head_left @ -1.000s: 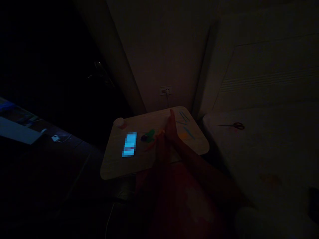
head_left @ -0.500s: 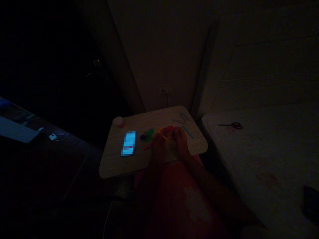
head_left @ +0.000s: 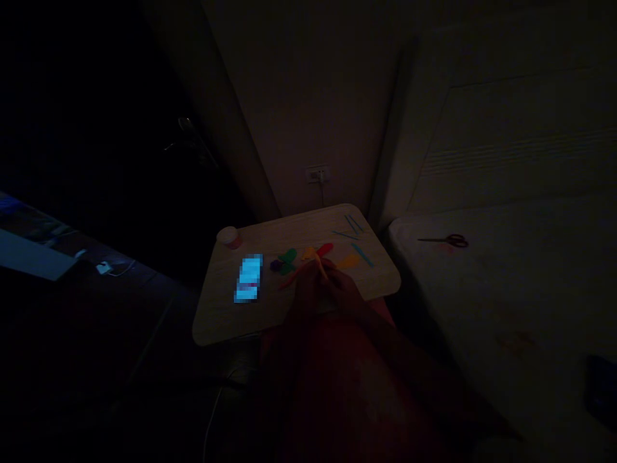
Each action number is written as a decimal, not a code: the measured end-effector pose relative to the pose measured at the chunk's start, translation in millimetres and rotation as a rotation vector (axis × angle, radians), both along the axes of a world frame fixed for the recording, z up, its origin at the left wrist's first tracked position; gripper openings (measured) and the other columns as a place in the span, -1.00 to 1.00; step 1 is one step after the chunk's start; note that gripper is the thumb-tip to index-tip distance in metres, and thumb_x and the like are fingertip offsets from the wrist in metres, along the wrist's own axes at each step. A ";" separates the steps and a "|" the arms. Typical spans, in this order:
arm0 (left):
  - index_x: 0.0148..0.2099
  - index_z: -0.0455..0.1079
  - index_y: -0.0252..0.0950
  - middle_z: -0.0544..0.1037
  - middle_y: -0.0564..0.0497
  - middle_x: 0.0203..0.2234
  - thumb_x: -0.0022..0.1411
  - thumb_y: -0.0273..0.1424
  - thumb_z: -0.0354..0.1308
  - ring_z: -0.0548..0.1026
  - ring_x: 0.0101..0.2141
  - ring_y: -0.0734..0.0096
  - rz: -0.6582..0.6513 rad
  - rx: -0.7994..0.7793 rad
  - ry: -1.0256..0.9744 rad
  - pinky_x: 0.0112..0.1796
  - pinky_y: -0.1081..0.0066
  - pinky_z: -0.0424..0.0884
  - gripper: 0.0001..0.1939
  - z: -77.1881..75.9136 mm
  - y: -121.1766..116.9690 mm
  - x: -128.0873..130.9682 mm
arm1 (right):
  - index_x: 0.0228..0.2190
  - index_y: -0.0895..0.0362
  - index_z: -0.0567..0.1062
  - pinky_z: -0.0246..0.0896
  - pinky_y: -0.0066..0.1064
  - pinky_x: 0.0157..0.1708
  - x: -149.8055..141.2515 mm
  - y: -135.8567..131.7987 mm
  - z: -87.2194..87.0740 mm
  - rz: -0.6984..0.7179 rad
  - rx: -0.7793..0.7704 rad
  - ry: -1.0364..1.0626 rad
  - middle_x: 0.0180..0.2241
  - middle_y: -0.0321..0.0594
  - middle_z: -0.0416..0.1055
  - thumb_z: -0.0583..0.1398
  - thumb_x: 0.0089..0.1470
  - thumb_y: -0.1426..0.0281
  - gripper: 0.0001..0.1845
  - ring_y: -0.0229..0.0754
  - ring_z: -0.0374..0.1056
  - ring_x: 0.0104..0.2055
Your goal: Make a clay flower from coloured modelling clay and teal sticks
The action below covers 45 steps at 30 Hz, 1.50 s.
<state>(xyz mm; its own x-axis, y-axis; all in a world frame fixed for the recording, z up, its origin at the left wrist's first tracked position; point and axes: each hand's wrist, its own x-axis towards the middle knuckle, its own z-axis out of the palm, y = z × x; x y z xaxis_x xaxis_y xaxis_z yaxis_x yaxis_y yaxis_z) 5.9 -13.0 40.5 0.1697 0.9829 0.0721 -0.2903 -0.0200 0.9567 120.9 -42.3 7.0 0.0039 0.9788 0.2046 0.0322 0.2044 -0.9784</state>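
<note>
In dim light, my left hand [head_left: 307, 281] and my right hand [head_left: 341, 284] are close together at the near side of a small wooden-topped table. Between their closed fingers stands a thin yellow-orange strip [head_left: 320, 263], and both hands seem to grip its lower end. Just beyond lie a flat red piece [head_left: 324, 249] and a yellow piece [head_left: 308, 253]. An orange-yellow piece [head_left: 348, 260] rests beside my right hand. Left of my left hand are green leaf-like pieces [head_left: 288, 260], a dark purple piece [head_left: 276, 265] and a reddish strip [head_left: 288, 281]. Their material is hard to make out.
Thin blue-green sticks [head_left: 353, 224] lie at the table's [head_left: 216, 315] far right, with a wider teal strip [head_left: 362, 254] nearer. A lit phone [head_left: 249, 278] and a pale tub [head_left: 229, 237] are on the left. Scissors [head_left: 450, 241] lie on the pale surface at right.
My hands have drawn closer together and slightly nearer to me. The yellow-orange strip now stands more upright between them. The red piece and an orange-yellow piece at right show more fully.
</note>
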 end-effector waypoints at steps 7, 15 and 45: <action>-0.44 0.53 -0.32 0.59 -0.10 -0.44 0.28 -0.20 0.22 0.50 -0.38 0.31 -0.005 -0.021 0.096 -0.26 0.35 0.45 -0.66 2.9 0.0 3.2 | -0.43 0.09 0.61 0.37 -0.22 -0.21 -1.0 -3.4 4.3 -0.042 0.034 0.031 -0.31 -0.10 0.56 0.20 0.14 -0.01 -0.56 -0.01 0.44 -0.22; -0.34 0.51 -0.27 0.59 -0.08 -0.38 0.16 -0.21 0.35 0.50 -0.35 0.30 -0.008 -0.029 -0.026 -0.30 0.38 0.46 -0.77 6.8 -5.9 0.0 | -0.54 0.13 0.52 0.22 -0.40 -0.43 2.8 -1.3 1.5 0.008 0.011 0.002 -0.51 -0.22 0.41 0.19 0.13 -0.03 -0.50 -0.20 0.27 -0.45; -0.51 0.09 -0.23 0.11 0.13 -0.66 0.41 0.04 -0.03 0.11 -0.63 0.49 -0.145 -0.302 -0.633 -0.56 0.43 0.14 -0.44 26.2 -5.6 0.2 | -0.36 0.10 0.41 0.20 -0.41 -0.32 7.7 -1.7 4.8 -0.187 0.086 0.020 -0.41 -0.28 0.36 0.08 0.27 0.12 -0.68 -0.20 0.26 -0.34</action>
<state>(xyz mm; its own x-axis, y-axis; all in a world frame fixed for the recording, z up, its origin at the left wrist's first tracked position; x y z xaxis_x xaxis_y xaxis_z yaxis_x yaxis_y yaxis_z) 6.1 -18.7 66.7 0.3162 0.9459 -0.0721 -0.7709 0.3005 0.5616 128.6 -44.0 11.8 0.1886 0.9395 0.2859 0.0584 0.2799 -0.9583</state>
